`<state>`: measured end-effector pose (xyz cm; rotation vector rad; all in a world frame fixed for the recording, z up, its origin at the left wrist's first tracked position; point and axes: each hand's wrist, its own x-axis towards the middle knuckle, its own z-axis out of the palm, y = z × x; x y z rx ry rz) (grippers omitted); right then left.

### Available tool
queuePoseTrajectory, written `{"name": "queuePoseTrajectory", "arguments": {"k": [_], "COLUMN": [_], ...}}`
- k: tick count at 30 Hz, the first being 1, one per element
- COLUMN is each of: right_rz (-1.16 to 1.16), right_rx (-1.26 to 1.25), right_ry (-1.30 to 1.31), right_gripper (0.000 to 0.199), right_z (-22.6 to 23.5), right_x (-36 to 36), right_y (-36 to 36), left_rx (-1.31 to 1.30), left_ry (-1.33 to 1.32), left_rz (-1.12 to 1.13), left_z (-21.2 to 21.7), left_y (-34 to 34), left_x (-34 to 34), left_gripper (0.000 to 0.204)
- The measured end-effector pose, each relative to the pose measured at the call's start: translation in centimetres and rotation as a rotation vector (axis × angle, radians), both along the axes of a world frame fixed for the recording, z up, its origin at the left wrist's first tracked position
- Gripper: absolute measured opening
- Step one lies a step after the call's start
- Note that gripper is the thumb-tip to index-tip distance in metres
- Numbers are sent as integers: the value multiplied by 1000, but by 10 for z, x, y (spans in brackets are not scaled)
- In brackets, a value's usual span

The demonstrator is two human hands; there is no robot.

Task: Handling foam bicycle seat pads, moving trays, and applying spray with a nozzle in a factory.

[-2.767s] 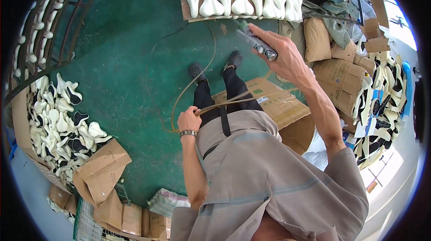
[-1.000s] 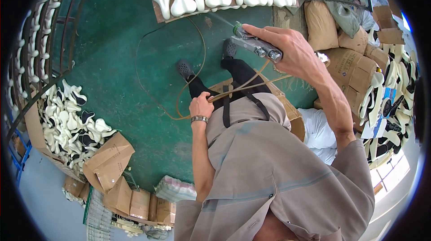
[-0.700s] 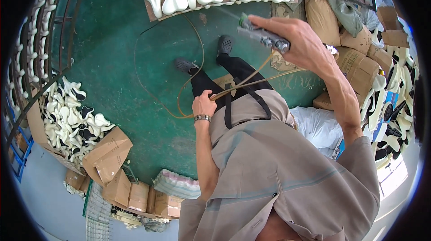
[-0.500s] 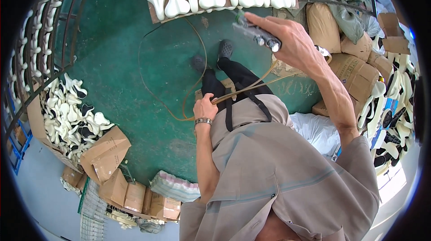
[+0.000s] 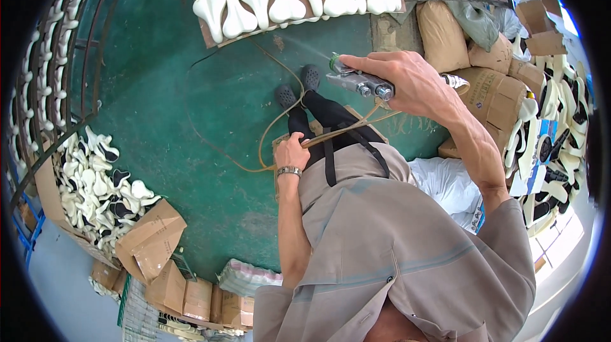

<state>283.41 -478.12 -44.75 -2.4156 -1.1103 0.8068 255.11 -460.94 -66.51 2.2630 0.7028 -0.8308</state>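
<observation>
My right hand (image 5: 410,84) is closed round a metal spray gun (image 5: 359,81) with a green nozzle, held out over the floor. A thin mist leaves the nozzle toward the far left, where a board (image 5: 207,31) carries rows of white bicycle-saddle-shaped pieces (image 5: 286,4). Down at my waist, my left hand (image 5: 293,151) grips the yellowish hose (image 5: 344,130). From there the hose runs right toward the gun, and loops of it hang to the left and ahead of my legs.
On the left stands a dark metal rack (image 5: 83,42) with more white pieces. Below it, a carton holds a heap of white and black saddle shapes (image 5: 95,183). Cardboard boxes (image 5: 493,100) and sacks (image 5: 442,36) crowd the right side, with a white plastic bag (image 5: 445,183) near my hip.
The gun has moved slightly lower, and a spray mist now shows at its nozzle. The board of white pieces sits further left in view. My left hand stays on the hose.
</observation>
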Motion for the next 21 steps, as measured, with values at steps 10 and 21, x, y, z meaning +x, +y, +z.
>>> {"name": "queuePoseTrajectory", "arguments": {"k": [10, 21], "right_rz": [-178, -105], "right_rx": [-24, 70], "right_ry": [-71, -49], "right_gripper": [64, 68], "right_z": [-9, -16], "right_x": [-15, 17], "right_y": [-15, -65], "left_rx": [-23, 35], "left_ry": [-47, -27], "left_rz": [-29, 46], "left_z": [-7, -13], "left_y": [5, -55], "left_x": [-18, 10], "left_gripper": [24, 24]}}
